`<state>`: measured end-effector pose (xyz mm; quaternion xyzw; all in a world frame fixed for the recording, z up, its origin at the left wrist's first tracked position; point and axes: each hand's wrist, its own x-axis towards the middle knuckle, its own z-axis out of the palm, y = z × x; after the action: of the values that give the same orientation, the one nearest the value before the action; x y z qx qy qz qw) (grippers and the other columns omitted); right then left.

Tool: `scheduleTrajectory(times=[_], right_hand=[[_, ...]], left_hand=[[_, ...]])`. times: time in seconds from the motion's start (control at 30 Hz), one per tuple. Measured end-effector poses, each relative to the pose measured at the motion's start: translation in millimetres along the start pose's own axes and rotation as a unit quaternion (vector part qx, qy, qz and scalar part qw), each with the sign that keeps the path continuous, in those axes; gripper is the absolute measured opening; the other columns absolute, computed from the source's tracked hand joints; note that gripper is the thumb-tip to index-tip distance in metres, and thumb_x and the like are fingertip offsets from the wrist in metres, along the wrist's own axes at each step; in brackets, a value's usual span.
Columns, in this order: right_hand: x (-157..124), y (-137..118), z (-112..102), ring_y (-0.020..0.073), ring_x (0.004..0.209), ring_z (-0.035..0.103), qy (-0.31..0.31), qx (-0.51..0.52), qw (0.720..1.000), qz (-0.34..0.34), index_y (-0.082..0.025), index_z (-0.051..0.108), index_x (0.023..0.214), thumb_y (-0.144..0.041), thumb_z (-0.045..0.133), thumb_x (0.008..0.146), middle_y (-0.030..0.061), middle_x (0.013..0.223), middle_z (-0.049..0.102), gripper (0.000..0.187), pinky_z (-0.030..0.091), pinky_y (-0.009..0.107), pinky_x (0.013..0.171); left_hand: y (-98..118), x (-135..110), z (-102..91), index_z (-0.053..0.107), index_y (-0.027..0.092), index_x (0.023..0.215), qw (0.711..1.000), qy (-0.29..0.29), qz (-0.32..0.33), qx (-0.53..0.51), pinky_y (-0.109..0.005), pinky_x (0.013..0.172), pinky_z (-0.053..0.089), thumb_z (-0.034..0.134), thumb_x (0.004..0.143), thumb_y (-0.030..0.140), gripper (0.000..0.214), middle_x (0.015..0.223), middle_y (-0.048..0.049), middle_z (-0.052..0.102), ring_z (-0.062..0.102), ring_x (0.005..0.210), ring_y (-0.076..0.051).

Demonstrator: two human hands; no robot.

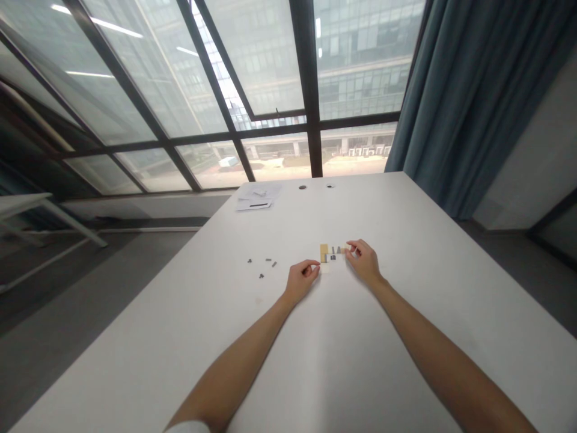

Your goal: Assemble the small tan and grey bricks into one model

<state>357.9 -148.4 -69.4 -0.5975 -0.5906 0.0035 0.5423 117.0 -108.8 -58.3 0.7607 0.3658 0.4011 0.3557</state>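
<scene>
My left hand [302,281] rests on the table with thumb and fingertips closed, at the lower left of a small group of flat pieces. My right hand [364,260] is at the group's right side, its thumb and index fingertip pinched together. What either pinch holds, if anything, is too small to make out. A tan square piece [324,248] lies at the group's upper left, with a pale piece [325,270] below it. Between the hands are a dark strip [333,249], a dark block [333,257] and a grey triangular piece [339,250].
Several small dark pieces [268,260] lie scattered to the left on the white table [351,337]. Papers [258,195] with a dark bar-shaped item [258,205] are at the far left corner. Two round fittings, one dark [302,187], are near the far edge.
</scene>
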Motion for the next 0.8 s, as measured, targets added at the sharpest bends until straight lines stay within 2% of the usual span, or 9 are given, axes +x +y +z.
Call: scheduleTrajectory(times=[0.1,0.33,0.67,0.8], right_hand=[[1,8,-3,0.0153,0.065,0.052,-0.013,-0.031,0.999,0.02,-0.02,0.07,0.1,-0.028,0.061,0.085,0.0009,0.08,0.062,0.02,0.043,0.029,0.065],[-4,13,-1,0.0147,0.068,0.056,-0.121,-0.089,0.989,0.013,-0.022,0.073,0.096,-0.025,0.064,0.083,-0.0006,0.079,0.065,0.016,0.04,0.026,0.065],[-4,14,0,0.015,0.068,0.058,-0.169,-0.134,0.976,0.04,-0.023,0.075,0.09,-0.024,0.068,0.083,0.0002,0.077,0.068,0.009,0.037,0.025,0.063],[-2,11,-2,0.0149,0.074,0.059,-0.203,-0.155,0.964,0.072,-0.023,0.075,0.094,-0.029,0.066,0.086,0.0008,0.083,0.069,0.013,0.037,0.024,0.067]], left_hand=[[-2,0,0.4,0.077,0.014,0.094,1.0,0.002,0.003,0.004,-0.023,0.058,0.029,0.064,0.084,0.033,0.026,0.055,0.0075,0.036,0.032,0.054,-0.009],[-6,0,1.2,0.078,0.014,0.095,1.0,0.003,0.006,0.008,-0.023,0.058,0.03,0.062,0.086,0.035,0.028,0.055,0.0071,0.036,0.032,0.054,-0.009],[-2,1,0.6,0.079,0.014,0.092,1.0,0.008,-0.013,0.001,-0.024,0.057,0.027,0.06,0.086,0.038,0.031,0.054,0.0054,0.041,0.033,0.055,-0.01],[-2,1,1.2,0.079,0.013,0.092,1.0,0.002,-0.016,0.015,-0.023,0.056,0.027,0.059,0.087,0.037,0.032,0.054,0.0055,0.041,0.034,0.055,-0.01]])
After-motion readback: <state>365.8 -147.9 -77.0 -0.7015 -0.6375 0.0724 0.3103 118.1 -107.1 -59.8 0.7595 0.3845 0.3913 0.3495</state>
